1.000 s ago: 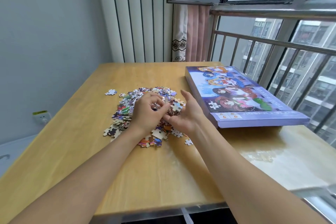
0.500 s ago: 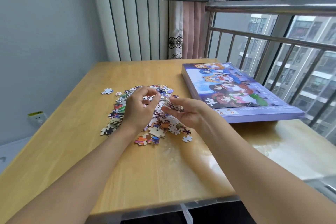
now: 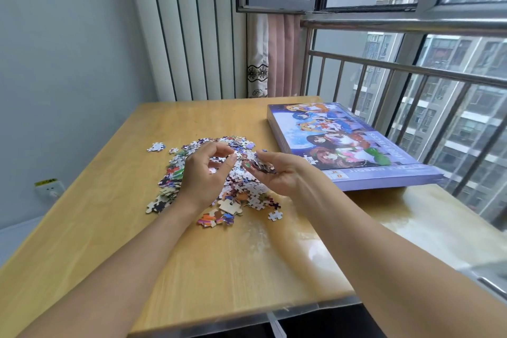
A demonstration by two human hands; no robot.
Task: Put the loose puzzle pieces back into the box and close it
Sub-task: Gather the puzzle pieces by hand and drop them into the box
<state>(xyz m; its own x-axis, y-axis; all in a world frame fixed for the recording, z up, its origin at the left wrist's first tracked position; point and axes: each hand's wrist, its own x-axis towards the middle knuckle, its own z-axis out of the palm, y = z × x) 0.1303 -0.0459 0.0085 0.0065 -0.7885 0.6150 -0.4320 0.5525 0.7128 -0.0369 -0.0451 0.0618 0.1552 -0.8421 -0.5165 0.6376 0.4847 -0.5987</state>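
A heap of loose puzzle pieces (image 3: 247,189) lies in the middle of the wooden table (image 3: 233,269). My left hand (image 3: 204,175) hovers over the heap with its fingers loosely curved, and I see nothing between thumb and forefinger. My right hand (image 3: 277,175) is turned palm up just right of it, cupping a small handful of pieces (image 3: 263,166). The flat purple puzzle box (image 3: 356,175), lid on and picture side up, lies at the table's right side with one stray piece (image 3: 309,159) on its lid.
Single pieces lie apart from the heap at the far left (image 3: 156,147) and near front (image 3: 275,215). A metal window railing (image 3: 411,68) runs close behind the box. A wall socket (image 3: 49,189) sits low on the left wall.
Both hands have lifted off the heap. The right hand turned palm up with a handful of pieces, and the left hand's fingers have loosened.
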